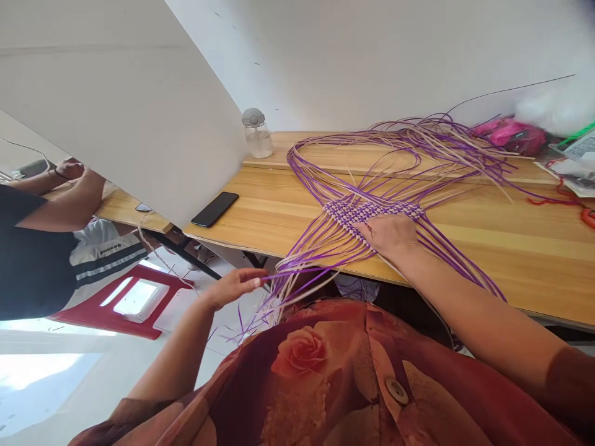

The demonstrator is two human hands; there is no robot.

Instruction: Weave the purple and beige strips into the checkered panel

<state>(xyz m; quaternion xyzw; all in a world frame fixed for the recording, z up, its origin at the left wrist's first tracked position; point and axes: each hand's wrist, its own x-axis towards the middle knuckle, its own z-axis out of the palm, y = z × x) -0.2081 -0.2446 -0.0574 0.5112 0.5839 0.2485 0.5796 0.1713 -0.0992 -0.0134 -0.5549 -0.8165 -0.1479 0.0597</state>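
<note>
A purple and cream woven piece (346, 212) in a checkered pattern lies on the wooden table, with long loose strands running out from its sides. My right hand (393, 234) rests on its near edge, fingers curled down and closed on the weave; the fingertips are partly hidden. Off the table's front edge, to the left, my left hand (239, 286) pinches a purple strand (302, 271) between thumb and fingers, drawn out from the weave. A bundle of other near strands (290, 272) hangs over the edge beside that hand.
A black phone (215, 209) and a lidded clear bottle (257, 133) stand left on the table (488, 248). Long strands (418, 133) heap at the back. A pink bag (511, 133) sits far right. Beyond a white partition (116, 80) are another person's arm (79, 192) and a red stool (134, 297).
</note>
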